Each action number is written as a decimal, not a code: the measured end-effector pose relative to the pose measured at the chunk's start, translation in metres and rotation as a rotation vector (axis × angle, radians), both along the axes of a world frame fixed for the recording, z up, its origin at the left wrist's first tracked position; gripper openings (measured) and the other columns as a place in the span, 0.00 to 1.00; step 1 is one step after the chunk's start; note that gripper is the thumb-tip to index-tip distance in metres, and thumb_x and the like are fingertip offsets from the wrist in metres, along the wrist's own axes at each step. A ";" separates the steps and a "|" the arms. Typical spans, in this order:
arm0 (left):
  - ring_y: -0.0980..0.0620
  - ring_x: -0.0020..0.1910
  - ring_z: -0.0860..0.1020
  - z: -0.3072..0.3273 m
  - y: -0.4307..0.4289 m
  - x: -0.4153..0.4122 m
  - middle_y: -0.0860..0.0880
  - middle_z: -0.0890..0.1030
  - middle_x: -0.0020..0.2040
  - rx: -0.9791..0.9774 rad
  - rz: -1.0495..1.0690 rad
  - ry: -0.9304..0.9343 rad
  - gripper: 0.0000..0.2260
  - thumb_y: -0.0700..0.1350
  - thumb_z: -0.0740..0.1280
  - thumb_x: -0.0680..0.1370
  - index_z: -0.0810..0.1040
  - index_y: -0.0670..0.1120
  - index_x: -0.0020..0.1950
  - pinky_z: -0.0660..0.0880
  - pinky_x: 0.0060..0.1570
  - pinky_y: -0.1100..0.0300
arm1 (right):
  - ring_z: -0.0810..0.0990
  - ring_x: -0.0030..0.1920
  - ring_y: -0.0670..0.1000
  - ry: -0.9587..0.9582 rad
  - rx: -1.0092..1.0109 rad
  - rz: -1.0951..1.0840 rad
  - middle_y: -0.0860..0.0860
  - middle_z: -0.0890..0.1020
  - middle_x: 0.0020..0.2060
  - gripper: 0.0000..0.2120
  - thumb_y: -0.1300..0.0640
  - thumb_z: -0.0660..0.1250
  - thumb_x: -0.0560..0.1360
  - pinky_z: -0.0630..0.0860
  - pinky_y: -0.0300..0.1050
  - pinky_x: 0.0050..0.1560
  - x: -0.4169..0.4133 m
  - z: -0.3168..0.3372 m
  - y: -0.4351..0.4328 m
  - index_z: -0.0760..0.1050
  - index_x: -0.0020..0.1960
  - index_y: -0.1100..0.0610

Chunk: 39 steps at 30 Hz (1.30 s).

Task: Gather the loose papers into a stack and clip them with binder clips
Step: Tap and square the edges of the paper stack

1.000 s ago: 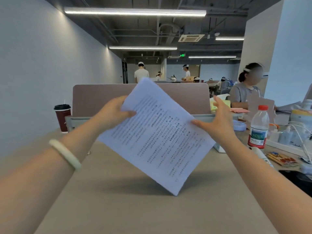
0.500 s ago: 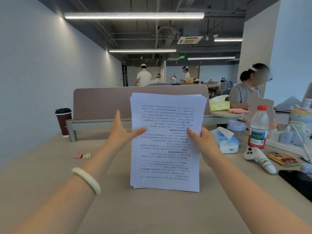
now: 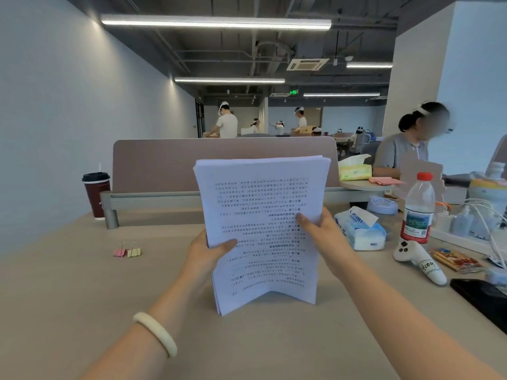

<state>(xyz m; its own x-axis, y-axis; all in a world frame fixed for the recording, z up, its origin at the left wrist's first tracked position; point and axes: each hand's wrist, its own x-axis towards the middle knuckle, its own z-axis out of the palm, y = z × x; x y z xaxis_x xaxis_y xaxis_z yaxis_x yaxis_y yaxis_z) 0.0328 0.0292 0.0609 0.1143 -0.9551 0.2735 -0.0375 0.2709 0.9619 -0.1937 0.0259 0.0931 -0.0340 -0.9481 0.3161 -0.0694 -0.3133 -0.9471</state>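
A stack of printed white papers (image 3: 260,204) stands upright on its bottom edge on the beige table (image 3: 82,292), bowed down the middle. My left hand (image 3: 208,253) grips the stack's left edge, thumb on the front page. My right hand (image 3: 321,231) grips the right edge, thumb on the front too. Two small binder clips, one pink (image 3: 119,251) and one yellow (image 3: 134,251), lie together on the table to the left, apart from both hands.
A dark red coffee cup (image 3: 96,194) stands at the back left by the desk divider (image 3: 170,165). To the right are a tissue pack (image 3: 359,231), a water bottle (image 3: 418,209), a white controller (image 3: 419,261), a dark phone (image 3: 482,297) and cables. A person sits at the far right.
The papers went from tilted in the air to upright, then down onto the table edge. My left hand, open beside the stack half a second ago, has closed on its left edge.
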 end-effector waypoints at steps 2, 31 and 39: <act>0.50 0.49 0.83 -0.002 0.001 -0.004 0.49 0.84 0.52 0.016 -0.017 0.066 0.13 0.39 0.70 0.73 0.78 0.46 0.58 0.81 0.44 0.59 | 0.80 0.52 0.47 -0.062 0.026 -0.015 0.49 0.80 0.58 0.19 0.52 0.65 0.77 0.76 0.44 0.47 0.002 -0.001 0.000 0.67 0.67 0.53; 0.47 0.55 0.77 0.102 0.019 -0.009 0.51 0.80 0.56 -0.269 0.248 -1.614 0.18 0.58 0.68 0.72 0.73 0.51 0.57 0.66 0.49 0.55 | 0.78 0.54 0.58 1.466 -0.219 -0.231 0.54 0.81 0.53 0.14 0.48 0.63 0.76 0.67 0.45 0.43 0.018 0.053 0.018 0.76 0.58 0.53; 0.45 0.76 0.56 0.014 0.017 0.043 0.44 0.55 0.77 0.094 0.490 -0.233 0.59 0.61 0.78 0.57 0.46 0.49 0.77 0.57 0.73 0.45 | 0.80 0.42 0.55 1.045 -0.047 -0.134 0.51 0.80 0.39 0.05 0.50 0.67 0.75 0.74 0.46 0.39 -0.006 0.064 0.008 0.77 0.42 0.51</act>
